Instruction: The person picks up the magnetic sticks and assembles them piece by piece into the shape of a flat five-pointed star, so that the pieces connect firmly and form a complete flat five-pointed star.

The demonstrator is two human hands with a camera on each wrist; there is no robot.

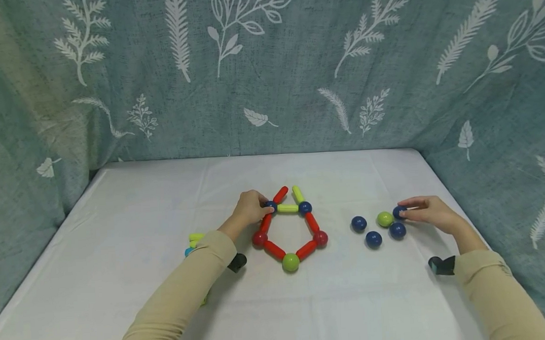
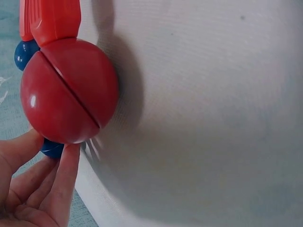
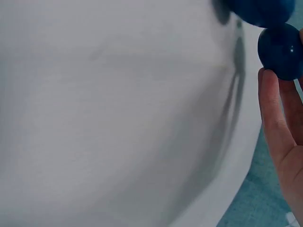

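Note:
In the head view, my left hand (image 1: pixel 249 210) pinches a blue ball (image 1: pixel 271 206) at the upper left corner of a five-sided ring of balls and rods. A yellow rod (image 1: pixel 287 208) links that ball to another blue ball (image 1: pixel 304 207). Red rods run down to two red balls (image 1: pixel 259 239) and on to a green ball (image 1: pixel 290 262) at the near corner. From the two blue corners, a red rod (image 1: pixel 280 194) and a yellow rod (image 1: pixel 298 194) stick out with free far ends. My right hand (image 1: pixel 432 215) pinches a loose blue ball (image 3: pixel 280 52) between thumb and fingers.
Beside the right hand lie a loose green ball (image 1: pixel 385 219) and several blue balls (image 1: pixel 373 239). Partly hidden under the left sleeve are yellow-green pieces (image 1: pixel 196 237) and a bit of blue. Patterned green cloth (image 1: pixel 269 89) hangs behind the white table (image 1: pixel 351 308).

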